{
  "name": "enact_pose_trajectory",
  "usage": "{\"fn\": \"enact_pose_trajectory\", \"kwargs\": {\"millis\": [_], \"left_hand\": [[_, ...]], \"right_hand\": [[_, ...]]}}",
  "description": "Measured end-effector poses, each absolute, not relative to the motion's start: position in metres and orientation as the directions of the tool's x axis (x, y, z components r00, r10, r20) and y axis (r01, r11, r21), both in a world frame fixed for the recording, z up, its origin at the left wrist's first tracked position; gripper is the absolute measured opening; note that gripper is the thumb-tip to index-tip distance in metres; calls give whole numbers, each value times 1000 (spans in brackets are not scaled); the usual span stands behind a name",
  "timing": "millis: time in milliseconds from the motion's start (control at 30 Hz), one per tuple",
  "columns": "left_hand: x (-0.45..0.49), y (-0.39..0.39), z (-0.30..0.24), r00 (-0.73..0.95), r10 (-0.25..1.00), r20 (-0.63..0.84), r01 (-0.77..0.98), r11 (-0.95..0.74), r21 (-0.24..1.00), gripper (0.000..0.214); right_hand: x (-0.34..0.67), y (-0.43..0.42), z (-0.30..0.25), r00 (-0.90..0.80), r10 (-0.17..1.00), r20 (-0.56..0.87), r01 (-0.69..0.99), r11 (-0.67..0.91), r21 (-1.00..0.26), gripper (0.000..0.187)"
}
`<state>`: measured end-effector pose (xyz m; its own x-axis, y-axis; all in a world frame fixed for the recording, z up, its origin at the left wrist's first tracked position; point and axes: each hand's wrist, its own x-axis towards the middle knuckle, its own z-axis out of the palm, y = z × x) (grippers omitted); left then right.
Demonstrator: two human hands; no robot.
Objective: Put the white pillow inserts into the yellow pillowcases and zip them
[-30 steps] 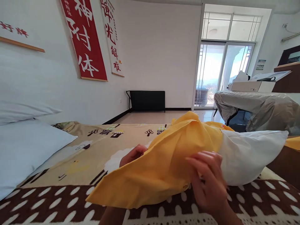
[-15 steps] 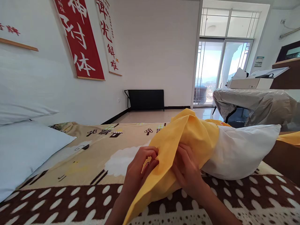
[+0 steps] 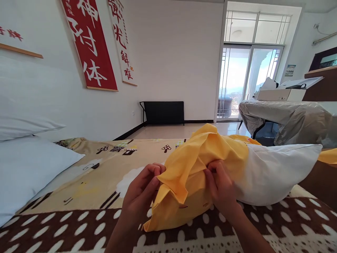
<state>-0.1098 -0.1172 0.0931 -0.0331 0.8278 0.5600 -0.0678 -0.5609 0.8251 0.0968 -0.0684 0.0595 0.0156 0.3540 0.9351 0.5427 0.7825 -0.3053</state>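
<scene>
A yellow pillowcase (image 3: 195, 165) lies bunched in front of me, drawn partway over a white pillow (image 3: 279, 172) that sticks out to the right. My left hand (image 3: 143, 186) pinches the edge of the case at its left end, thumb against fingers. Farther right, my right hand (image 3: 221, 181) is closed on a fold of the yellow cloth near its middle. Part of a printed pattern shows low on the case. How far the pillow reaches inside the cloth is hidden.
Beneath everything spreads a patterned blanket (image 3: 105, 182) with a brown, white-spotted border. White pillows (image 3: 37, 168) are stacked at the left. At the right edge is a brown box (image 3: 318, 179) with yellow cloth on it. Beyond stands a plastic-covered table (image 3: 286, 112).
My left hand has moved left and now pinches the case's edge, pulling it outward. My right hand has shifted slightly right. The long hanging flap of yellow cloth has been gathered up.
</scene>
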Motion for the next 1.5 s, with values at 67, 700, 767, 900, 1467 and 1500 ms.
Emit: {"fn": "enact_pose_trajectory", "kwargs": {"millis": [67, 700, 767, 900, 1467, 1500], "left_hand": [[-108, -118, 93, -1, 832, 555, -90, -552, 829, 18], [-106, -116, 76, 267, 665, 697, 116, -740, 662, 9], [-104, -103, 67, 178, 576, 798, 97, -817, 568, 5], [-95, -94, 64, 4, 307, 952, 333, -898, 288, 5], [-98, -115, 74, 404, 220, 888, 536, -843, -35, 24], [-96, -115, 73, 403, 200, 893, 535, -843, -53, 24]], "right_hand": [[96, -74, 62, 18, 363, 932, 516, 795, -320, 8], [80, -116, 74, -198, 130, 972, 269, 960, -73, 25], [79, -116, 74, -202, 116, 972, 263, 963, -61, 25], [81, -114, 69, -196, 186, 963, 318, 941, -117, 26], [84, -106, 63, -79, 253, 964, 307, 927, -217, 15], [84, -106, 63, -80, 252, 964, 300, 929, -218, 16]]}}
